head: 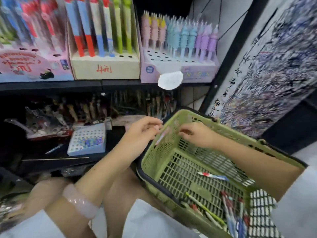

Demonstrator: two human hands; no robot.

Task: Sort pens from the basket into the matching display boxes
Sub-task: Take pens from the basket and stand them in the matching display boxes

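A green plastic basket (173, 127) rests on my lap at the lower right, with several pens (228, 210) lying in its near corner and one red-and-blue pen (212, 175) on its floor. Over the basket's far rim my left hand (140, 129) pinches a blurred pink and white pen (162, 136). My right hand (193, 133) has its fingers curled close to that pen's upper end; whether it touches the pen is unclear. On the top shelf stand display boxes: a pink one (34, 66), a cream one (106, 66), and a lilac one (178, 60) with pastel pens.
A lower dark shelf holds a pale blue box with a grid of holes (87, 141), a loose pen (54, 148) and many dim pens at the back. A scribbled test-paper board (274, 74) leans at the right. My knees are under the basket.
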